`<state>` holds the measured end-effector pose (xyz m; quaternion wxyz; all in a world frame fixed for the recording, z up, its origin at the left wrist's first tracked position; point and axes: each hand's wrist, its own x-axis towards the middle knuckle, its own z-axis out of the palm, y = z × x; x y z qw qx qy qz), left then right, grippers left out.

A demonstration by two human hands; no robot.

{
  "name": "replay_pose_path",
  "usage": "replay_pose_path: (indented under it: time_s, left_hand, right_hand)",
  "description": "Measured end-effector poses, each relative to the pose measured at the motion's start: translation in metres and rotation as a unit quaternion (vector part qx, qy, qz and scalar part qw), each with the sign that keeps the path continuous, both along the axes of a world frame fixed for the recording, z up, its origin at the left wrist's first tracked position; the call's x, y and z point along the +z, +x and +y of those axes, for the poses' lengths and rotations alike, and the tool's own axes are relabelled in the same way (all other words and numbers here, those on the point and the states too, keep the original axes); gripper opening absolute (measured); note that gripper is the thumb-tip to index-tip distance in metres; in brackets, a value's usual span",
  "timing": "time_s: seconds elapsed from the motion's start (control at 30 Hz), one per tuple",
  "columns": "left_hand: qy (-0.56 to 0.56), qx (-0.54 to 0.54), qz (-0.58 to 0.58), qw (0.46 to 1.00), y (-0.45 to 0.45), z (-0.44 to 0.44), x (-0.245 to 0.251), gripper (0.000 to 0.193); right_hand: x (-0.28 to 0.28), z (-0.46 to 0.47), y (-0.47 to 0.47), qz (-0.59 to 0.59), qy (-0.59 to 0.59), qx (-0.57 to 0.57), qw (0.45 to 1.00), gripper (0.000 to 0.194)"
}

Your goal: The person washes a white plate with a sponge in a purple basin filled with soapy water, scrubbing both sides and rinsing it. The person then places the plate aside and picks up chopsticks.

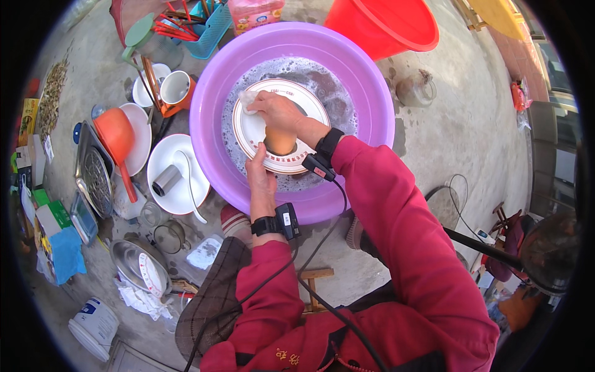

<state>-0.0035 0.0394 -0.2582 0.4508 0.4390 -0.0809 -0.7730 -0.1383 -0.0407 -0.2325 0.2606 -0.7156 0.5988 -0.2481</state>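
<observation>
A large purple plastic basin [372, 116] of sudsy water stands on the ground before me. Above the water, a white plate [302, 100] with a printed rim and a picture at its centre is held tilted. My left hand [261, 174] grips the plate's near edge, thumb on top; its other fingers are mostly hidden beneath. My right hand [279, 111] pinches a whitish crumpled cloth or sponge [247, 100] against the plate's upper left rim. Both wrists wear black straps with small devices and cables.
Left of the basin are a white bowl [158, 162] with a spoon and metal cup, an orange ladle [114, 135], a mug [175, 88], trays and a steel bowl [128, 260]. A teal basket [209, 39] and red bucket [381, 28] stand beyond; a glass jar [416, 88] is at right.
</observation>
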Motion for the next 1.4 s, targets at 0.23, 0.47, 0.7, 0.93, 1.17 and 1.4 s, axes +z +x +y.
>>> replay_pose_path:
  time_s: [0.23,0.47,0.7,0.93,1.17,1.4]
  left_hand:
    - [-0.007,0.025,-0.024,0.999,0.003,0.002,-0.003,0.050]
    - [0.026,-0.016,0.001,1.000,0.003,0.002,-0.011,0.048]
    - [0.033,0.028,-0.007,0.999,0.005,0.001,-0.011,0.049]
    - [0.038,0.040,-0.013,0.998,0.003,-0.002,-0.006,0.046]
    - [0.025,0.003,0.004,1.000,0.001,0.000,-0.001,0.058]
    - [0.050,0.040,0.026,0.998,0.002,0.000,0.001,0.060]
  right_hand:
    - [0.023,0.061,0.008,-0.035,0.040,0.115,0.992,0.024]
    - [0.006,0.014,-0.007,0.085,-0.021,-0.051,0.995,0.024]
    - [-0.031,0.015,-0.076,0.191,0.043,-0.186,0.963,0.026]
    - [-0.041,0.032,-0.070,0.072,0.005,-0.264,0.962,0.022]
    - [-0.017,0.031,0.010,-0.059,0.005,-0.049,0.997,0.021]
    - [0.001,0.101,-0.018,-0.027,0.151,0.089,0.984,0.023]
